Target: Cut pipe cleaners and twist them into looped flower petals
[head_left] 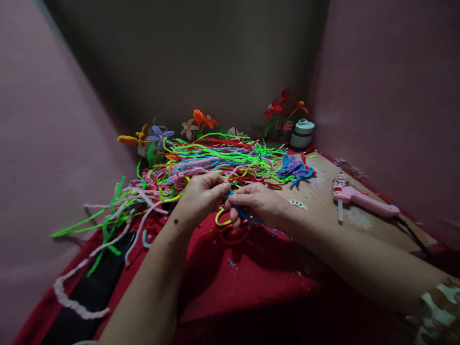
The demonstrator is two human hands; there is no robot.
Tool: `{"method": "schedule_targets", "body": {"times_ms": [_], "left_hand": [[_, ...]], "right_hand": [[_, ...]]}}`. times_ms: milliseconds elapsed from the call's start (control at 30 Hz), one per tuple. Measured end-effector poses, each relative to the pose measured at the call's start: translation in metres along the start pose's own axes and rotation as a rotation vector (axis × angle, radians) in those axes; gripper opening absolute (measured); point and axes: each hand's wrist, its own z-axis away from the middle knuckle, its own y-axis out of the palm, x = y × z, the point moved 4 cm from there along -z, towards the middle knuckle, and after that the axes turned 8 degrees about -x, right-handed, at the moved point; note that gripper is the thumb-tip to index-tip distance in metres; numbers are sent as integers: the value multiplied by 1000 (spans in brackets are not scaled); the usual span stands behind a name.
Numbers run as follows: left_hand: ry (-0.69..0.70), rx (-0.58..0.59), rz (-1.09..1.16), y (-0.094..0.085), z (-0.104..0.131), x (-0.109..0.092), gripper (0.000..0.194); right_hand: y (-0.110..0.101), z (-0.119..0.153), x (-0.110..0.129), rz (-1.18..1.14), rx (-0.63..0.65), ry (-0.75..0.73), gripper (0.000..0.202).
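Observation:
Both my hands meet in the middle of the head view, at the front edge of the pipe cleaner pile. My left hand (206,194) pinches one end of a blue pipe cleaner piece (245,214) between thumb and fingers. Against it, my right hand (257,201) is closed on the same piece, whose loose strands stick out below the palm. Scissors with yellow and red handle loops (223,223) show just under my fingers; their blades are hidden. Behind my hands lies a large pile of colourful pipe cleaners (223,155).
Blue and purple petal shapes (295,167) lie right of the pile. A pink glue gun (362,199) rests on the brown board (323,191). Fuzzy flowers (160,136) and a pale green jar (302,133) stand behind. Red cloth (237,282) covers the front.

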Motion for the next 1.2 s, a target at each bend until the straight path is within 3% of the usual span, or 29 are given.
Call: {"method": "schedule_targets", "body": {"times_ms": [167,300,500,667,800,933,1100,1200], "left_hand": [[181,-179,-302,0,-1,-2,17],[184,-217,-367,-1,-4,1,17],[123,-73,-231,-1,-8,6,18],[76,8,-65,5,-7,5,17],[-43,-31,157,5,-8,10,29],[-88,118,185,18,-6,15,35],[-81,227,269,35,2,11,26],[-119,333,381,39,5,11,21]], "right_hand": [[-1,-4,-9,-2,2,20,16],[-3,-6,-15,-23,6,50,18],[1,-2,-10,-44,27,44,17],[-1,-4,-6,44,-49,-22,18],[-10,-8,5,-53,-174,-199,18],[-19,-5,16,-104,-332,-394,18],[-17,-4,13,-158,-263,-307,21],[-19,-4,16,-218,-292,-299,17]]}}
